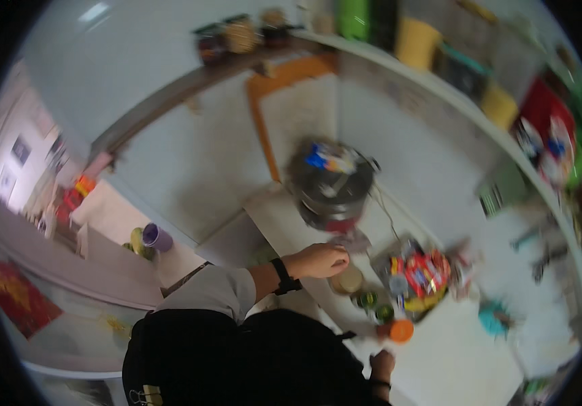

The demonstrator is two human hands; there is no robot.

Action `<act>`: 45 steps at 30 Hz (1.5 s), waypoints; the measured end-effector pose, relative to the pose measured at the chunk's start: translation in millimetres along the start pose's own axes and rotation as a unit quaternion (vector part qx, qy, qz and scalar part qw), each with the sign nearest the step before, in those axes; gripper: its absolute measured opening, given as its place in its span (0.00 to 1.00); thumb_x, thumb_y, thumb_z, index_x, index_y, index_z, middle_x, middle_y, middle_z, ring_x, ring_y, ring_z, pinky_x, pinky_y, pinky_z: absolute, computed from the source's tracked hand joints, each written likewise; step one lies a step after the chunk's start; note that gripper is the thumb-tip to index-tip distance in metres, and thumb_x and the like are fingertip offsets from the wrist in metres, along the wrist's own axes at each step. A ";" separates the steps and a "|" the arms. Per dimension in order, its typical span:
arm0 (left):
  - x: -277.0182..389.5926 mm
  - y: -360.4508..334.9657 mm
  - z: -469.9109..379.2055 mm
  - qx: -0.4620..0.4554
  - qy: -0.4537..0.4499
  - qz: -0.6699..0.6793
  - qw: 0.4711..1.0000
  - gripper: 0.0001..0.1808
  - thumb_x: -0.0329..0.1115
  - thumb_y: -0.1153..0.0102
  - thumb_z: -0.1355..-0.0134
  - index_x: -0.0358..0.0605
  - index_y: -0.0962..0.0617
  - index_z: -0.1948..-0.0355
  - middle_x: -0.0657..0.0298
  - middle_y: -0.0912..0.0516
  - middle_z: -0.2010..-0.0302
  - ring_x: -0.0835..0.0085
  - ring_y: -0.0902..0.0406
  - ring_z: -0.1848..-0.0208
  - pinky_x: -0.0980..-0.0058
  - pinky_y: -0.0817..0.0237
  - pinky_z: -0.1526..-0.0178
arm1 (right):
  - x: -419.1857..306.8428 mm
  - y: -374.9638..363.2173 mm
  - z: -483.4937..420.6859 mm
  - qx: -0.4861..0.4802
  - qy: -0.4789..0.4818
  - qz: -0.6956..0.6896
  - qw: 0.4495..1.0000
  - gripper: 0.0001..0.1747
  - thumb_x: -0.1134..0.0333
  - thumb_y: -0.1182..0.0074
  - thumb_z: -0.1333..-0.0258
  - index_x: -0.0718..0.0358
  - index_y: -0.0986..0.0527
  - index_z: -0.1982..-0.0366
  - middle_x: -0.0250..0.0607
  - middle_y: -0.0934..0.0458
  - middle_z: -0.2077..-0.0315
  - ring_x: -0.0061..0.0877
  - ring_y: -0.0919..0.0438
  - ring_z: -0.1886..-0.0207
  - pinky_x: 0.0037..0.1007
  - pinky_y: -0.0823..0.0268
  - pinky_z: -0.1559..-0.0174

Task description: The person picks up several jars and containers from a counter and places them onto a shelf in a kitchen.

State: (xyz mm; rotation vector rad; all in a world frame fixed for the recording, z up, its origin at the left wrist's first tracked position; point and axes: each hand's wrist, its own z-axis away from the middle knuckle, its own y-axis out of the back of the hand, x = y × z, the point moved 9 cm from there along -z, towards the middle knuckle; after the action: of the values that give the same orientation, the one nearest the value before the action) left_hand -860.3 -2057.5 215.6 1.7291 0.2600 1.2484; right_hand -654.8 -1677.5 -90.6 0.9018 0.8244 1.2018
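Observation:
My left hand [321, 260], with a black watch on its wrist, reaches over the white counter [466, 350] with its fingers curled. A greyish, blurred thing [354, 241] lies just beyond its fingertips; I cannot tell whether the hand grips it. Past that stands a dark, lidded pot-like cooker [334, 190] with a blue-and-white packet [334, 157] on top. My right hand [383, 361] is low by the counter, fingers curled, and whether it holds anything is unclear. Nearest to it is a jar with an orange lid [401, 331]. Two green-lidded jars [376, 306] and a pale-lidded jar [347, 280] stand between the hands.
A tray [423, 317] of red and yellow packets [425, 274] sits on the counter's right. A cord [385, 205] runs from the cooker. Above, a shelf [453, 94] carries bags and containers. Leftward, a purple cup [157, 237] stands on a ledge. A teal brush-like item [494, 318] is by the wall.

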 end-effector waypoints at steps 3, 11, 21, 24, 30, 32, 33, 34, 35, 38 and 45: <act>-40.0 142.7 78.7 0.243 0.084 0.036 0.966 0.11 0.36 0.45 0.29 0.41 0.19 0.53 0.52 0.13 0.62 0.52 0.15 0.58 0.60 0.25 0.53 | -91.4 17.2 2.6 -0.181 0.159 0.022 0.970 0.22 0.49 0.39 0.42 0.63 0.16 0.64 0.57 0.15 0.64 0.51 0.16 0.56 0.52 0.24 0.53; 27.3 406.6 256.3 0.546 -0.007 -0.195 0.815 0.07 0.35 0.45 0.30 0.44 0.20 0.64 0.55 0.19 0.73 0.50 0.21 0.68 0.57 0.32 0.63 | -482.7 368.8 48.5 0.037 0.570 -0.209 0.794 0.16 0.59 0.50 0.27 0.65 0.22 0.63 0.59 0.20 0.68 0.54 0.19 0.60 0.48 0.29 0.59; -3.3 482.4 264.5 0.584 -0.016 -0.283 0.761 0.07 0.34 0.44 0.30 0.45 0.21 0.66 0.54 0.19 0.75 0.50 0.21 0.70 0.55 0.34 0.64 | -778.2 696.8 82.6 0.426 0.496 -0.373 0.658 0.37 0.50 0.32 0.42 0.78 0.25 0.46 0.59 0.17 0.48 0.44 0.16 0.48 0.39 0.26 0.45; -8.0 486.7 271.9 0.572 -0.023 -0.220 0.790 0.07 0.34 0.45 0.30 0.44 0.21 0.66 0.53 0.19 0.75 0.48 0.21 0.70 0.54 0.34 0.65 | -816.8 705.8 69.2 0.352 0.454 -0.398 0.715 0.43 0.44 0.28 0.48 0.80 0.24 0.51 0.61 0.16 0.52 0.46 0.16 0.49 0.40 0.25 0.46; -11.5 489.3 283.8 0.578 -0.073 -0.177 0.793 0.07 0.32 0.44 0.31 0.43 0.23 0.68 0.54 0.20 0.76 0.49 0.23 0.72 0.55 0.36 0.67 | -834.6 699.6 86.5 0.386 0.353 -0.341 0.781 0.42 0.41 0.25 0.59 0.74 0.19 0.57 0.61 0.15 0.55 0.49 0.15 0.49 0.44 0.23 0.48; -8.2 489.5 283.5 0.586 -0.093 -0.198 0.780 0.08 0.31 0.44 0.32 0.43 0.25 0.70 0.56 0.20 0.78 0.50 0.24 0.74 0.55 0.38 0.69 | -833.5 702.1 88.8 0.393 0.335 -0.322 0.793 0.42 0.40 0.25 0.59 0.74 0.19 0.57 0.60 0.15 0.55 0.49 0.15 0.50 0.43 0.23 0.48; -5.5 488.1 284.7 0.589 -0.101 -0.202 0.776 0.08 0.31 0.44 0.33 0.43 0.25 0.71 0.56 0.20 0.78 0.50 0.24 0.73 0.56 0.38 0.68 | -830.1 702.7 90.5 0.399 0.339 -0.326 0.787 0.43 0.40 0.25 0.59 0.74 0.19 0.57 0.60 0.15 0.55 0.48 0.15 0.50 0.43 0.23 0.48; -2.0 486.5 285.7 0.592 -0.108 -0.206 0.771 0.08 0.30 0.44 0.33 0.43 0.25 0.71 0.57 0.20 0.77 0.50 0.24 0.73 0.57 0.38 0.68 | -824.8 703.7 91.6 0.405 0.342 -0.331 0.780 0.44 0.40 0.25 0.60 0.74 0.20 0.56 0.59 0.14 0.55 0.48 0.15 0.50 0.43 0.23 0.48; 1.1 484.7 285.2 0.588 -0.112 -0.204 0.774 0.08 0.30 0.44 0.33 0.43 0.25 0.71 0.57 0.20 0.77 0.50 0.24 0.73 0.57 0.38 0.68 | -816.0 702.7 90.4 0.407 0.336 -0.333 0.781 0.44 0.40 0.25 0.60 0.74 0.20 0.56 0.59 0.14 0.55 0.48 0.15 0.50 0.43 0.23 0.48; 1.3 481.2 283.7 0.584 -0.100 -0.199 0.781 0.05 0.32 0.43 0.32 0.44 0.21 0.66 0.57 0.20 0.73 0.54 0.23 0.70 0.59 0.34 0.64 | -788.8 697.9 108.2 0.417 0.423 -0.361 0.719 0.43 0.44 0.24 0.60 0.72 0.22 0.51 0.57 0.14 0.56 0.45 0.14 0.52 0.40 0.23 0.48; 46.6 414.3 266.2 0.657 -0.315 -0.161 0.666 0.01 0.25 0.45 0.38 0.39 0.23 0.68 0.55 0.23 0.71 0.56 0.28 0.70 0.60 0.35 0.65 | -581.7 635.7 127.1 0.355 0.427 -0.453 0.697 0.45 0.50 0.20 0.62 0.71 0.22 0.46 0.46 0.14 0.57 0.31 0.17 0.55 0.33 0.26 0.50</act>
State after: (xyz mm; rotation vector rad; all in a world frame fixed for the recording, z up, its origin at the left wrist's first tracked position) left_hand -759.0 -2395.2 562.5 2.9753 1.1875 -0.0934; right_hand -899.1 -2189.2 570.5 0.2997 2.2815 0.2868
